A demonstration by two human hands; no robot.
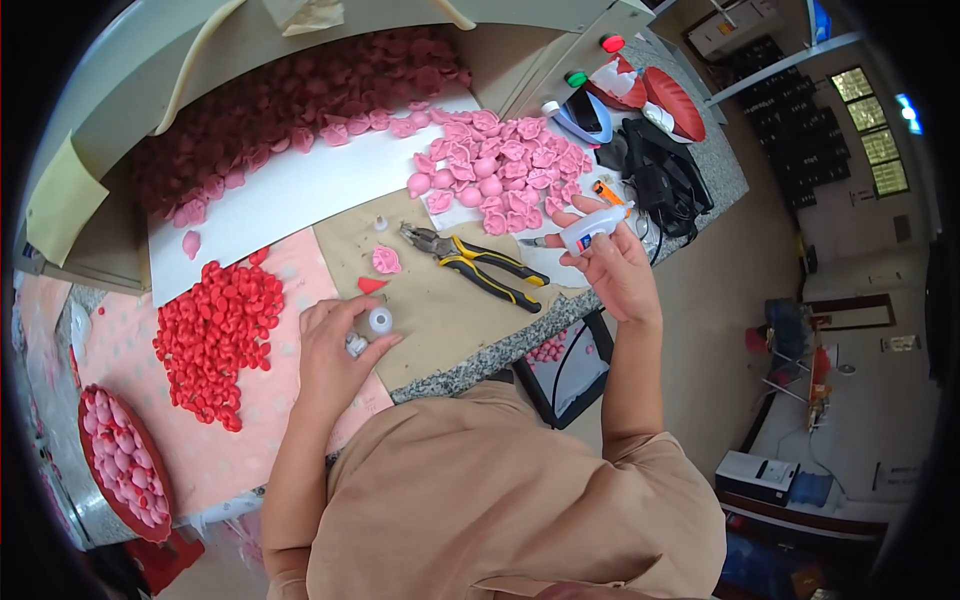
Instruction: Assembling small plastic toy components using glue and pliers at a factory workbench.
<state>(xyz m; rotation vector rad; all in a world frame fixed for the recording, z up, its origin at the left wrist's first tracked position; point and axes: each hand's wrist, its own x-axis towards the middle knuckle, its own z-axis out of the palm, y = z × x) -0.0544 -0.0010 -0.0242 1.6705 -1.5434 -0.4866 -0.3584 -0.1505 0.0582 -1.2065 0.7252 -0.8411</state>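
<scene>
My left hand (335,350) is closed at the mat's left edge. Between its thumb and fingers is a small whitish plastic piece with a round opening (380,320), perhaps a bottle's mouth. Raised over the counter's right edge, my right hand (618,262) grips a small white glue bottle (594,230) with an orange tip. Combination pliers (470,262) with black and yellow handles lie between the hands. Near their jaws are a pink cupped piece (386,260), a red scrap (371,285) and a small translucent cap (381,223).
Pink pieces (500,170) heap at the back, red pieces (218,340) at left. A red bowl (165,500) of pink pieces stands at the left front. A black bag-like bundle (665,175) and an orange lighter (606,192) lie at right. The cabinet's frame (110,110) overhangs the back.
</scene>
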